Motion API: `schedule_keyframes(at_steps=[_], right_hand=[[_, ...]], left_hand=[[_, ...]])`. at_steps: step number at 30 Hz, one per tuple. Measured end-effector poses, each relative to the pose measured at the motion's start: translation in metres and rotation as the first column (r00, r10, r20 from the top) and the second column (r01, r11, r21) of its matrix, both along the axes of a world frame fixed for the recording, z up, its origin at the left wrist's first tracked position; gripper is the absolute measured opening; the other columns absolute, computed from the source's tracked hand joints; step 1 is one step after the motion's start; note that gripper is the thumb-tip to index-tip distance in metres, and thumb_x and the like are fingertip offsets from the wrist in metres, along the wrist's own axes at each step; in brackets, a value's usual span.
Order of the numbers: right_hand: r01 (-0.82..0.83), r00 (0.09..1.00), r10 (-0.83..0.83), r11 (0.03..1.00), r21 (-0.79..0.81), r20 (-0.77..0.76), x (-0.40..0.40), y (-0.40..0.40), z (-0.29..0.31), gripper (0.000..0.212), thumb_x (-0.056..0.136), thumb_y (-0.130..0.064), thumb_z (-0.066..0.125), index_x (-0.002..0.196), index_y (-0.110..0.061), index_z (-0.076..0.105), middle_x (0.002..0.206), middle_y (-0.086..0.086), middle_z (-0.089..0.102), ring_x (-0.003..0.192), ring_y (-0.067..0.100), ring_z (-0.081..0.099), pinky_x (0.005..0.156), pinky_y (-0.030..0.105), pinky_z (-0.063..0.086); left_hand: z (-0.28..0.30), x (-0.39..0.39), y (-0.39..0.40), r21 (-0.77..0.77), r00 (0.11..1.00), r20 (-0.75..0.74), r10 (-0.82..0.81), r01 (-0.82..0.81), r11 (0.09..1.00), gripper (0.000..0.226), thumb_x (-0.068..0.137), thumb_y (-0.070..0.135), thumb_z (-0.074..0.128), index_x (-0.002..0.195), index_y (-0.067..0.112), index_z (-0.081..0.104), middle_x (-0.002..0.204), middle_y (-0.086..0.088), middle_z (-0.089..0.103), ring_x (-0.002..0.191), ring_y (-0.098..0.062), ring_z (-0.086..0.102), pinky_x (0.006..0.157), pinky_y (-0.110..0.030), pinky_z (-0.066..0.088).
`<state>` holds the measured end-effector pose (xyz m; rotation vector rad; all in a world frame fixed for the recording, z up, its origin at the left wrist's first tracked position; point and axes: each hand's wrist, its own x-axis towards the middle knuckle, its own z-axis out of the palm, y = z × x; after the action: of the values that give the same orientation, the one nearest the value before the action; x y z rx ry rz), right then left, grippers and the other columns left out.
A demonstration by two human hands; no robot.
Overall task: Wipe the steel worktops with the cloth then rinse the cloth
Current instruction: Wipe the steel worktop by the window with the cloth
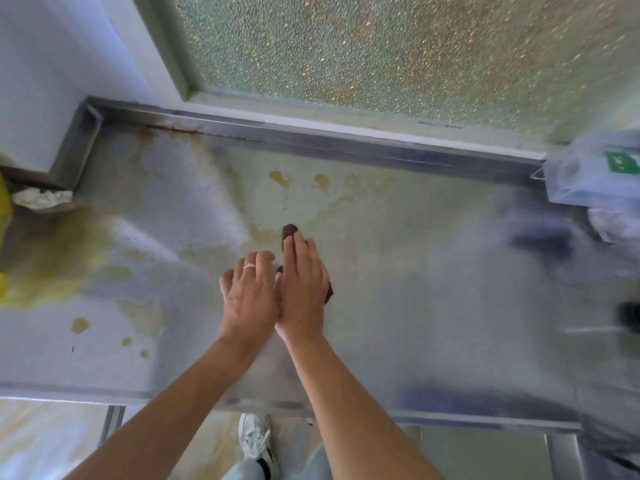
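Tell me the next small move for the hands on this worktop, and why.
Probably push the cloth forward and a little left, into the yellowish stains just beyond it. The right hand lies flat on the dark cloth, the left hand beside it, and the steel worktop ahead is still blotched.

The steel worktop (398, 271) under my hands looked dull and matt, blotched with yellowish stains. The cloth (289, 233) I pressed was dark brown and soft-looking. Behind, the window pane (381, 57) was rough, pebbled glass.

Stained steel worktop (398, 271) under brown cloth (289, 233)
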<state>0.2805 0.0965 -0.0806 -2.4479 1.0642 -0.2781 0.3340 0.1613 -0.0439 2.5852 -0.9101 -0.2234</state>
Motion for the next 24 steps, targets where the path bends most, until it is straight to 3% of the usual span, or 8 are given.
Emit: schedule_keyframes(at_steps=[7, 12, 18, 24], right_hand=[[-0.289, 0.957, 0.290, 0.953, -0.091, -0.006, -0.021, -0.036, -0.016, 0.060, 0.105, -0.018, 0.048, 0.161, -0.013, 0.026, 0.170, 0.005, 0.021, 0.159, 0.023, 0.010, 0.125, 0.040, 0.025], [-0.109, 0.991, 0.100, 0.988, -0.106, -0.084, -0.037, -0.096, -0.013, 0.063, 0.108, -0.023, 0.044, 0.163, -0.011, 0.016, 0.172, 0.010, 0.013, 0.160, 0.027, 0.001, 0.129, 0.045, 0.015], [0.049, 0.994, -0.060, 0.991, -0.123, -0.091, -0.051, -0.163, -0.010, 0.062, 0.106, -0.019, 0.048, 0.161, -0.008, 0.022, 0.169, 0.014, 0.020, 0.158, 0.032, 0.014, 0.124, 0.049, 0.027], [0.080, 0.994, -0.091, 0.984, -0.156, -0.063, -0.049, -0.206, -0.013, 0.059, 0.104, -0.016, 0.051, 0.159, -0.006, 0.029, 0.165, 0.014, 0.027, 0.156, 0.032, 0.022, 0.124, 0.046, 0.029]], left_hand=[[0.000, -0.003, -0.019, 0.090, 0.998, 0.066, -0.019, 0.013, 0.996, 0.027, 0.089, 0.012, 0.045, 0.114, 0.016, 0.053, 0.111, -0.001, 0.056, 0.101, -0.023, 0.054, 0.089, -0.039, 0.041], [-0.009, -0.020, -0.059, 0.204, 0.990, 0.042, -0.136, 0.125, 0.971, 0.037, 0.082, 0.009, 0.056, 0.115, 0.024, 0.052, 0.119, 0.006, 0.049, 0.107, -0.018, 0.047, 0.088, -0.033, 0.034], [-0.009, -0.035, -0.110, 0.125, 0.992, -0.047, -0.118, 0.123, 0.984, 0.040, 0.081, 0.001, 0.056, 0.113, 0.023, 0.046, 0.116, 0.004, 0.050, 0.105, -0.021, 0.050, 0.090, -0.036, 0.038], [-0.010, -0.029, -0.141, 0.132, 0.992, -0.080, -0.094, 0.104, 0.986, 0.049, 0.069, -0.003, 0.054, 0.111, 0.022, 0.049, 0.115, 0.004, 0.050, 0.104, -0.021, 0.049, 0.090, -0.035, 0.034]])
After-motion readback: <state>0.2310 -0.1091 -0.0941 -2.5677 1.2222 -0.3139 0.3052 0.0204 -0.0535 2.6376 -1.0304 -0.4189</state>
